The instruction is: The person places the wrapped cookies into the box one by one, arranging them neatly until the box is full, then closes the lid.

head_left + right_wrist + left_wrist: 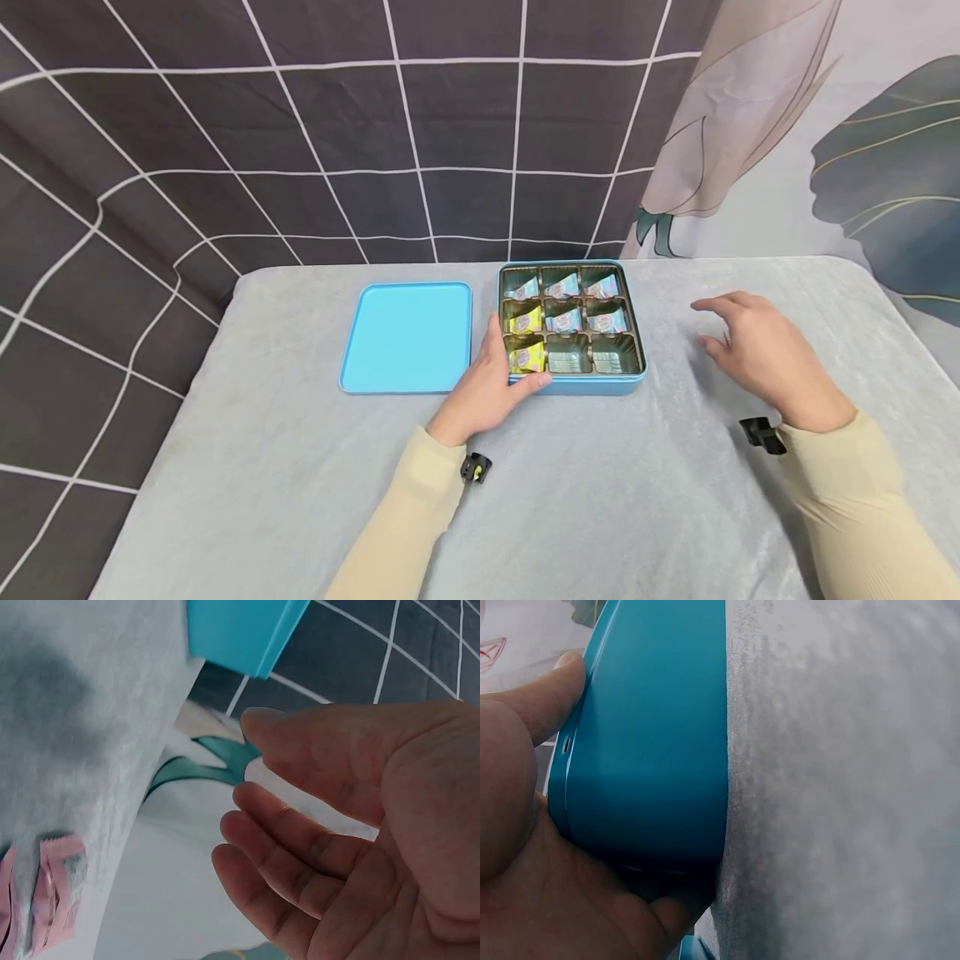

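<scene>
A blue tin box (596, 386) stands at the table's far side, its brown insert divided into several compartments. Blue-wrapped sweets (562, 320) fill the back row and part of the middle row. Two yellow-wrapped sweets (527, 357) sit in the left column; the front middle and front right compartments show bare ribbed floors. My left hand (483, 385) grips the tin's front left corner, thumb on the front rim and fingers along the left side. Held above the table, right of the tin, my right hand (765, 354) has loosely bent fingers and nothing in them.
A flat blue lid (407, 337) lies left of the tin. Pink-wrapped packets (58, 892) lie on the grey cloth (600, 500) in the right wrist view. Behind the table hangs a dark checked curtain (457, 117).
</scene>
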The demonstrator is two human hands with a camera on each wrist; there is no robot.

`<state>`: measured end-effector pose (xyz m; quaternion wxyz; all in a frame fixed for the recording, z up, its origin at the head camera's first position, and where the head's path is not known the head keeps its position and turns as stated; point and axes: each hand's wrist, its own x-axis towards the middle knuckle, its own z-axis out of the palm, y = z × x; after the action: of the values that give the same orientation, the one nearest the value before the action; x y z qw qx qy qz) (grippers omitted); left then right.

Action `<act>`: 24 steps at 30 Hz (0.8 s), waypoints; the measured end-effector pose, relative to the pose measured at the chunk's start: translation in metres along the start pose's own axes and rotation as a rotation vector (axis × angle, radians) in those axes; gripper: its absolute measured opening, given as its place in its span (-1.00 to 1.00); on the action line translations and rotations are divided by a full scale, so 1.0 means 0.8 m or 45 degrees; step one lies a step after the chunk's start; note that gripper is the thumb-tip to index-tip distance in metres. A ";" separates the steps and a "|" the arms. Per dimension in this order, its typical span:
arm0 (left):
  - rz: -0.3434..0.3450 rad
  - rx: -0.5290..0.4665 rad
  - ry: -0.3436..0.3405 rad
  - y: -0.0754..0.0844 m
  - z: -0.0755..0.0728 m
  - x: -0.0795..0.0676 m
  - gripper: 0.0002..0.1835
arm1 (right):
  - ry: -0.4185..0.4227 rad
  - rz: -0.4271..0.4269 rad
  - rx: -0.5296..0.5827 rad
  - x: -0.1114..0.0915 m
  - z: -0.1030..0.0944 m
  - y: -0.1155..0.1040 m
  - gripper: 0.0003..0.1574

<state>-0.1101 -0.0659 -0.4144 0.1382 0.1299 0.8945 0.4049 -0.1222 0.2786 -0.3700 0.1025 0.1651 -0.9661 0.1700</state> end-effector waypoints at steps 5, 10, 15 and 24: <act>-0.004 0.005 -0.004 0.001 -0.001 0.000 0.21 | -0.002 0.086 -0.010 -0.005 -0.005 0.011 -0.47; -0.002 0.005 -0.003 0.001 -0.002 0.000 0.21 | -0.028 0.110 -0.033 -0.007 -0.008 0.018 -0.51; -0.005 0.005 -0.004 0.002 -0.002 0.000 0.21 | -0.086 0.127 -0.040 -0.009 -0.006 0.025 -0.56; -0.010 0.001 -0.011 0.000 -0.001 0.001 0.21 | -0.095 0.151 -0.045 -0.016 0.002 0.040 -0.62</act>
<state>-0.1108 -0.0662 -0.4136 0.1436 0.1280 0.8946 0.4034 -0.1218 0.3100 -0.3842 0.0593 0.1119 -0.9802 0.1524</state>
